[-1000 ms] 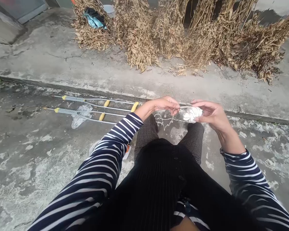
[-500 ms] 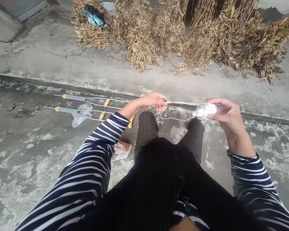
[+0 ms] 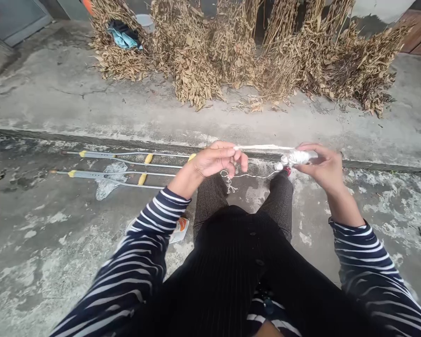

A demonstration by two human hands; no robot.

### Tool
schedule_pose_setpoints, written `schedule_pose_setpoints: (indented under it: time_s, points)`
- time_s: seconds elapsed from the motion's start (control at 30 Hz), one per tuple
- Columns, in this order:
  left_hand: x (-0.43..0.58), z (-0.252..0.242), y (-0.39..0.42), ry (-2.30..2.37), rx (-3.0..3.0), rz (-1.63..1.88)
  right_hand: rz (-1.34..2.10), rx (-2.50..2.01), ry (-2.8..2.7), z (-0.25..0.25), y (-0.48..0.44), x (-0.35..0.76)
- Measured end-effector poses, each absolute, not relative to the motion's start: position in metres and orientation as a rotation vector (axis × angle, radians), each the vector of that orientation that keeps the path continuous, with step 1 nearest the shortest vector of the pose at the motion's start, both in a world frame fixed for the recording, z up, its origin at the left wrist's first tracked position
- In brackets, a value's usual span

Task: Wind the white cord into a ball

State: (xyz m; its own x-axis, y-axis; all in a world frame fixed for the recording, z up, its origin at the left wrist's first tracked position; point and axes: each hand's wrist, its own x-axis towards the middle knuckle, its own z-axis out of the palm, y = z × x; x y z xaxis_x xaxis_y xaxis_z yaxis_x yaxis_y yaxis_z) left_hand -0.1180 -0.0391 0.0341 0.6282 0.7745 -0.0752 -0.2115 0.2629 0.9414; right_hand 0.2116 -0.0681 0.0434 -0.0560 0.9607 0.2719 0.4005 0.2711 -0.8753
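A ball of white string [image 3: 296, 157] is held in the fingertips of the right hand [image 3: 324, 168] above the right knee [image 3: 280, 196], a taut white strand [image 3: 263, 147] is pinched by the left hand [image 3: 215, 160], and the slack thread [image 3: 247, 176] could tangle if tension is lost.

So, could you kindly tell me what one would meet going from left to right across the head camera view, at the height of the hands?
Metal crutches with yellow grips, left hand, ball of white string, right hand.
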Motion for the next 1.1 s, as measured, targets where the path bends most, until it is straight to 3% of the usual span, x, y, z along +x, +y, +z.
schedule_pose_setpoints:
  time_s: [0.13, 0.27, 0.47, 0.7, 0.97, 1.1]
  points:
    - [-0.095, 0.038, -0.04, 0.736, 0.951, 1.133, 0.836, -1.276, -1.744, 0.038, -0.074, 0.203]
    - [-0.081, 0.03, -0.007, 0.807, 0.845, 1.292, 0.987, -1.191, -1.745, 0.045, -0.083, 0.195]
    - [-0.076, -0.02, 0.037, 0.879, 0.767, 1.199, 1.146, -1.025, -1.639, 0.054, -0.09, 0.188]
    - [-0.045, -0.077, 0.015, 1.092, 1.062, 0.591, 1.217, -0.993, -1.347, 0.054, -0.082, 0.182]
    - [0.001, -0.051, -0.036, 0.721, 1.137, 0.95, 1.329, -1.192, -1.168, 0.038, -0.057, 0.182]
    - [0.006, -0.04, -0.041, 0.879, 1.191, 1.074, 1.458, -1.195, -1.082, 0.032, -0.045, 0.176]
